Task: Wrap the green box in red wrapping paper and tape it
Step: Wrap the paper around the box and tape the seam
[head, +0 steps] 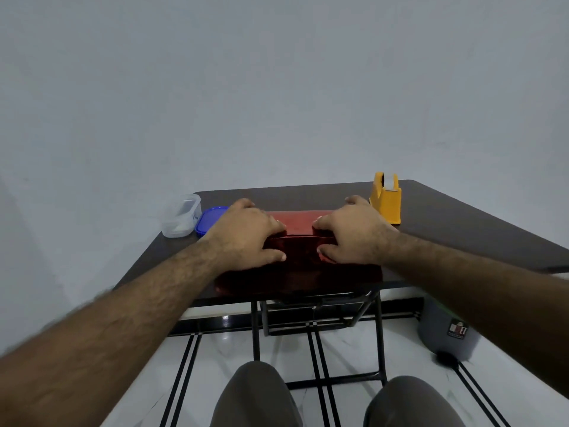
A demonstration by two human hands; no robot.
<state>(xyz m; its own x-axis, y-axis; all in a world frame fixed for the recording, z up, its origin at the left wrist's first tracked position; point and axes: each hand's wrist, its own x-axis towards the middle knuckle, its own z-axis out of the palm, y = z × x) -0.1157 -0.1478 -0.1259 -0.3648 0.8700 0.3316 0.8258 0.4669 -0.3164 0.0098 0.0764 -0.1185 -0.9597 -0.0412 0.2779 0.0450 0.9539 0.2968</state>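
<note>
My left hand [246, 234] and my right hand [354, 232] both lie palm-down on the red wrapping paper [300, 272], which sits at the near edge of the dark counter [446, 217], in the middle of it. The paper is folded up and over something beneath it; I take that to be the green box, but no green shows, the paper covers it wholly. An edge of the paper runs left to right across the top between my two hands, where one flap overlaps the other.

My left hand presses the left part of the top, fingers spread and curled over the overlap, thumb pointing right along the near side. My right hand mirrors it on the right part, fingers bent over the seam, thumb pointing left. Neither hand is closed around anything; both are flat and pressing, holding the paper down.

To the left of my left hand, touching nothing I hold, lies a blue lid [209, 220], and just beyond it to the left stands a clear plastic container [181, 215]. At the far right, just behind my right hand, stands a yellow tape dispenser [386, 198] with a roll of tape in it.

My knees show below, over a white tiled floor [231, 343].
</note>
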